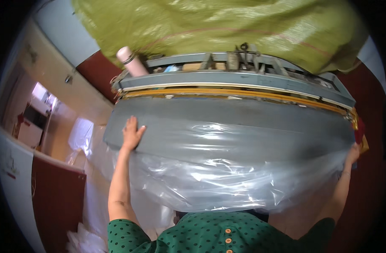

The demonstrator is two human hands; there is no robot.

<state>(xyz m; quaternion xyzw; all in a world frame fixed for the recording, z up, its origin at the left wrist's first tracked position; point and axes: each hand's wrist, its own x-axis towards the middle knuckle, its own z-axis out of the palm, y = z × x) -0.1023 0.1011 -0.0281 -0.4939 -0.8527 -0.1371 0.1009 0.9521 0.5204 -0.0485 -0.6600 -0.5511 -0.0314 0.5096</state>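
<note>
A wide sheet of clear plastic film [209,177] drapes over the front of a long grey work surface [180,110] and hangs toward my body. My left hand [134,133] lies flat on the left part of the surface, fingers spread, at the film's edge. Out at the far right end, my right hand [353,153] closes around the film's corner; its fingertips are partly hidden. Between the two hands the film is creased and shiny, drawn toward the right hand.
Behind the surface runs a yellow bar [226,93] and a blue-grey tool trough [243,79] with scissors [244,47] and a pink bottle [133,62]. Green woven sheeting [226,25] covers what stands behind. An open door [62,80] is at left; bunched plastic [86,240] lies lower left.
</note>
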